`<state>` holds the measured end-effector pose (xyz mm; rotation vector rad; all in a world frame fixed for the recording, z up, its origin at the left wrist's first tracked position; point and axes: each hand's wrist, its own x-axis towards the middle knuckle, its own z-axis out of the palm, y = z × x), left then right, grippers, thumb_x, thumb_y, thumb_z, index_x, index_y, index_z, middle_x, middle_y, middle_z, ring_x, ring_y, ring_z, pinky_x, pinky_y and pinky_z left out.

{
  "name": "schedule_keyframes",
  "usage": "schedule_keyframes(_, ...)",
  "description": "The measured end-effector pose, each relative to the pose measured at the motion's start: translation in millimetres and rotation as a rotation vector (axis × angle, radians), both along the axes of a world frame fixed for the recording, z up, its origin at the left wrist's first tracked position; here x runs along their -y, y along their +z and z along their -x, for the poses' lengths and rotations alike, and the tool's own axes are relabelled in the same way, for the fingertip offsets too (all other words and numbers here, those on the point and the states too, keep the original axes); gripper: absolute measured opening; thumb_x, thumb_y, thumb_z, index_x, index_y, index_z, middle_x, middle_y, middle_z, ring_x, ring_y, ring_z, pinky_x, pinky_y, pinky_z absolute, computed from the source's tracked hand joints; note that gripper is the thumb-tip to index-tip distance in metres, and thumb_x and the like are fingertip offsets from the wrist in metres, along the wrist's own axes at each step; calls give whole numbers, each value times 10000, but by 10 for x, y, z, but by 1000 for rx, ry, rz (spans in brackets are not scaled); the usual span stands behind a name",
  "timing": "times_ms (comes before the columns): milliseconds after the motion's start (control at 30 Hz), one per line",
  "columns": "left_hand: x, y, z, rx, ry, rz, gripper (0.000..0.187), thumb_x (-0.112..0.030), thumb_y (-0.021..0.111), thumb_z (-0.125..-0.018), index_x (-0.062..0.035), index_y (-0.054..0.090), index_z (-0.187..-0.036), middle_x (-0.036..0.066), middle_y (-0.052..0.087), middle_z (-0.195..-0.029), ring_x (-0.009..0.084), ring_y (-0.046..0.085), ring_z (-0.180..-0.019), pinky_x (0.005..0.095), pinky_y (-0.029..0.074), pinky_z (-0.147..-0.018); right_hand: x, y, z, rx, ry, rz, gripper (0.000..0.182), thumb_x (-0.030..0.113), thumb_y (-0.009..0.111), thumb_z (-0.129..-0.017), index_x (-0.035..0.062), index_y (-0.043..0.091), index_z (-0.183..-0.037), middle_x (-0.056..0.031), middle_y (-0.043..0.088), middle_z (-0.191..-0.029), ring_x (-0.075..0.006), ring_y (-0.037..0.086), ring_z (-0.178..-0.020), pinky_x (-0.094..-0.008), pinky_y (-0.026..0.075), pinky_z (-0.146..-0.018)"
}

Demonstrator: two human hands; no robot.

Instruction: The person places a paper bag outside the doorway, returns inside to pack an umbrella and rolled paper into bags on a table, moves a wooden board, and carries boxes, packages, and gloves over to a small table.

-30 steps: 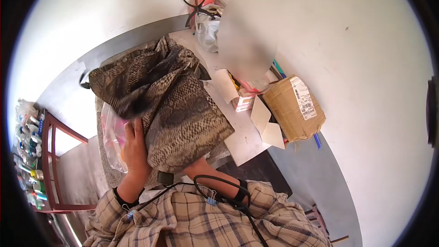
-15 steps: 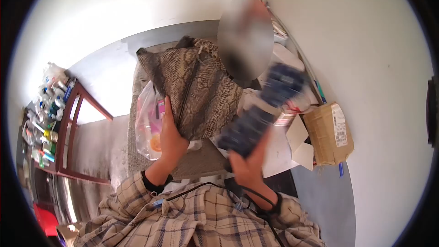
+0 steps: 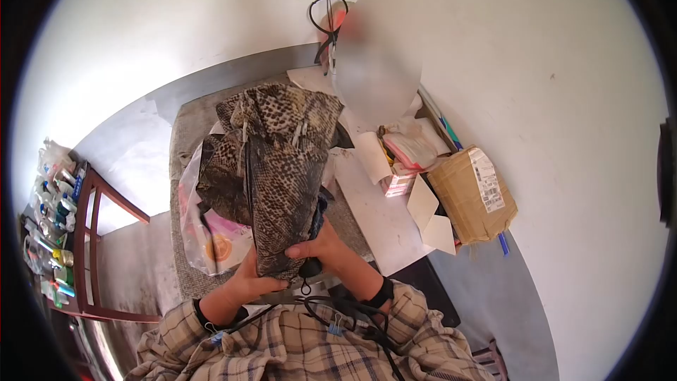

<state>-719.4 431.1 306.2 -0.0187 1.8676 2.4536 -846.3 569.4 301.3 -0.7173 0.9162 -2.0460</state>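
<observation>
A brown snake-print jacket [image 3: 285,176] with a zip and pale drawstrings hangs folded in front of me, held by its lower end. My left hand [image 3: 255,276] grips the bottom edge, thumb lying across the fabric. On the right side, my right hand [image 3: 323,248] is closed round the same end, its thumb pressed on the front. A strip of dark blue cloth [image 3: 319,213] shows between the jacket and my right hand, mostly hidden behind it. Under the jacket's left side lies a clear plastic bag [image 3: 204,243] with pink and orange printing.
A grey textured mat [image 3: 185,116] covers the table. Toward the right are white card sheets [image 3: 374,222], an open cardboard box [image 3: 469,194] and a small pink-white box [image 3: 400,185]. Many bottles [image 3: 55,219] crowd a reddish-brown table [image 3: 86,240] at far left. Black cables [image 3: 331,301] cross my shirt.
The jacket has turned more upright and come toward me. My right hand has moved left with the blue cloth and now grips the jacket's lower end beside my left hand.
</observation>
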Motion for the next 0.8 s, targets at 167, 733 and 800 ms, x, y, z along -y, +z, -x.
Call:
schedule_keyframes(167,55,206,32,-9,-68,464,948,-62,757,-667,-46,162,-1405,111,400,-1324,215,407,-1220,357,350,-996,-61,-2,-17,-139,-146,32,779,92,825,-600,-5,424,-1261,-86,542,-1193,-181,512,-1077,-325,401,-939)
schedule_keyframes(733,-133,403,101,-203,469,-74,644,-164,731,-713,-22,412,-1255,90,535,-1182,220,520,-1106,355,418,-945,45,57,-268,-930,-517,-187,1039,326,818,-621,1,207,-1396,-238,235,-1389,-368,390,-1220,-399,389,-961)
schedule_keyframes(800,-7,337,91,-232,422,-71,654,-198,734,-711,-26,416,-1256,92,532,-1192,223,525,-1099,363,421,-942,85,56,-332,-952,-528,-139,1034,321,819,-617,-1,222,-1397,-246,177,-1419,-377,366,-1241,-399,383,-975)
